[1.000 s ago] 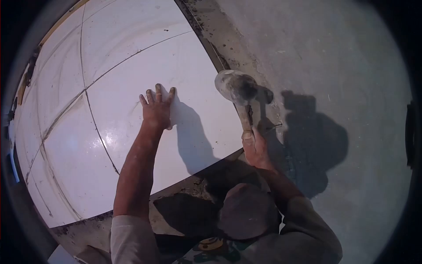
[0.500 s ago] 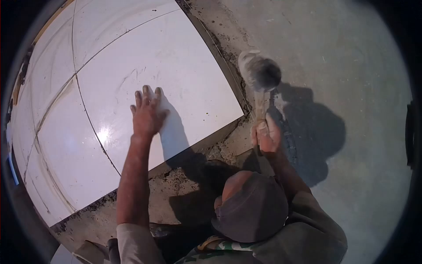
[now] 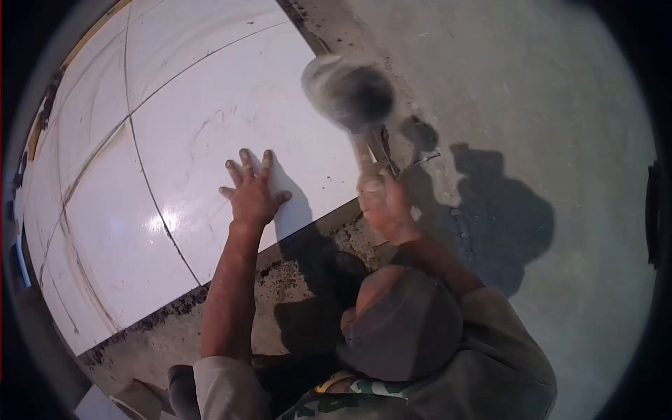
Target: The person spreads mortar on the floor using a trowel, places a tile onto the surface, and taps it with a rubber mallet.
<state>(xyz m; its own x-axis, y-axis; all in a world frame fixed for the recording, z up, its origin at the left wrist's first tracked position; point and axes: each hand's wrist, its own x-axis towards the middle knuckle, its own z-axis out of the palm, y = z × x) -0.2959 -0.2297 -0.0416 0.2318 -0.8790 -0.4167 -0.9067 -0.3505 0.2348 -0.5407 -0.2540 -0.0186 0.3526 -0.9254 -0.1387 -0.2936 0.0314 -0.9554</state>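
Observation:
My left hand (image 3: 255, 199) lies flat on a large white floor tile (image 3: 203, 150), fingers spread, close to the tile's near edge. In my right hand (image 3: 383, 203) is the handle of a rubber mallet (image 3: 360, 96). The mallet's thick round head, dark on one side and pale on the other, is smeared by motion and overlaps the tile's right edge in this view. My right fingers are wrapped round the handle near the tile's front right corner.
More white tiles (image 3: 91, 245) with dark joints adjoin on the left. Rough mortar (image 3: 287, 287) runs along the tiles' near edge. Grey concrete floor (image 3: 560, 105) extends on the right, with shadows on it. A capped head (image 3: 406, 329) fills the lower middle.
The mallet and my right hand have swung left, from over the concrete to over the tile's right edge. My left hand has shifted slightly right and nearer, its fingers spread wider.

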